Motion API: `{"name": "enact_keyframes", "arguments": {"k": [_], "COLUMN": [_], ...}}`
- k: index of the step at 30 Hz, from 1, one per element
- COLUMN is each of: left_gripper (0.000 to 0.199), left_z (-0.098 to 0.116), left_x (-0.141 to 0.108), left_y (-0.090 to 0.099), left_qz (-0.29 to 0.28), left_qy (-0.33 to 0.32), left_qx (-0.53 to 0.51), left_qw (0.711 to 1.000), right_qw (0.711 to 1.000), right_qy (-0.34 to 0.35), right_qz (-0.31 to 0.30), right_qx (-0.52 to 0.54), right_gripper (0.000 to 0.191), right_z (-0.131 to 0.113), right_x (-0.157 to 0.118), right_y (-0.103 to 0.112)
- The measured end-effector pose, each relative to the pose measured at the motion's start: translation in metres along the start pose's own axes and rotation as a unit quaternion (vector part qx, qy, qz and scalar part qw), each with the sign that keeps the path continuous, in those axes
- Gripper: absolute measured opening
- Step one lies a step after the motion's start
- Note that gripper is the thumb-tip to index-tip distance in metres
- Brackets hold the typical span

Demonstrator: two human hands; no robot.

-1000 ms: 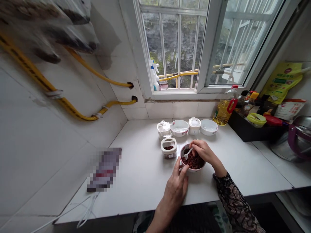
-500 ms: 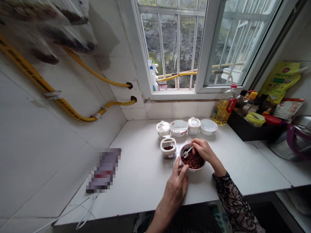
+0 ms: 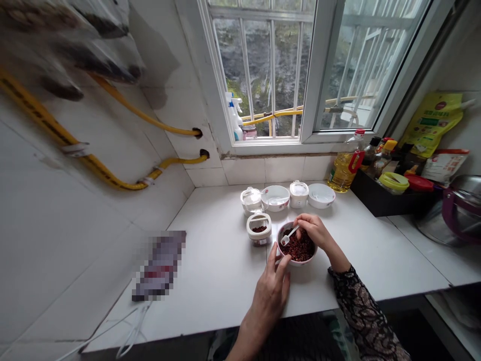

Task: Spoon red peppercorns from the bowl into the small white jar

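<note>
my right fingers (image 3: pixel 311 226) pinch the spoon (image 3: pixel 290 235) over the red spice (image 3: pixel 300 249), while my spread left fingers (image 3: pixel 280 265) steady the bowl (image 3: pixel 300 263) by its rim.

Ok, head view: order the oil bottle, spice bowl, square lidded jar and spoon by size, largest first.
1. Oil bottle and spice bowl: too close to rank, bowl sits nearer the camera.
2. Lidded jar.
3. White spoon.

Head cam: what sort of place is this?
Likely a home kitchen: yellow gas hoses, a bottle of cooking oil, and a spice bowl on the counter.
</note>
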State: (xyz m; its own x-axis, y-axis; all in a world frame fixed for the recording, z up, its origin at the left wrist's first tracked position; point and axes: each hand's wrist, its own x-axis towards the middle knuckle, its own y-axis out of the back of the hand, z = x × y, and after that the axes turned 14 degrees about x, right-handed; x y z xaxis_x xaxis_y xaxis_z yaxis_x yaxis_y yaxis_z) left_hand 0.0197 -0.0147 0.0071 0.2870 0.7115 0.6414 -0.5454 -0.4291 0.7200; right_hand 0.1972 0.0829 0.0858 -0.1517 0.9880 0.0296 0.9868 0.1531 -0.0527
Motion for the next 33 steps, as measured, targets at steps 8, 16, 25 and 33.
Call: {"name": "enact_keyframes", "arguments": {"k": [8, 16, 25, 33], "left_gripper": [0.047, 0.043, 0.048, 0.046], "left_z": [-0.004, -0.001, 0.0, -0.001], "left_x": [-0.004, -0.002, -0.001, -0.001], "left_y": [-0.004, -0.004, -0.003, -0.007], "left_qz": [-0.007, 0.0, -0.005, 0.015], "left_qy": [-0.001, 0.002, 0.007, -0.001], "left_qx": [0.005, -0.001, -0.01, 0.001], "left_qw": [1.0, 1.0, 1.0, 1.0], "right_qw": [0.998, 0.996, 0.992, 0.986], "right_qy": [-0.021, -0.021, 0.008, 0.163], "right_qz": [0.002, 0.01, 0.029, 0.024], "right_qx": [0.054, 0.082, 0.123, 0.014], "right_gripper": [0.019, 0.021, 0.025, 0.024], "right_z": [0.0, -0.006, -0.007, -0.011], "right_x": [0.003, 0.0, 0.004, -0.002], "right_y": [0.003, 0.006, 0.004, -0.028]}}
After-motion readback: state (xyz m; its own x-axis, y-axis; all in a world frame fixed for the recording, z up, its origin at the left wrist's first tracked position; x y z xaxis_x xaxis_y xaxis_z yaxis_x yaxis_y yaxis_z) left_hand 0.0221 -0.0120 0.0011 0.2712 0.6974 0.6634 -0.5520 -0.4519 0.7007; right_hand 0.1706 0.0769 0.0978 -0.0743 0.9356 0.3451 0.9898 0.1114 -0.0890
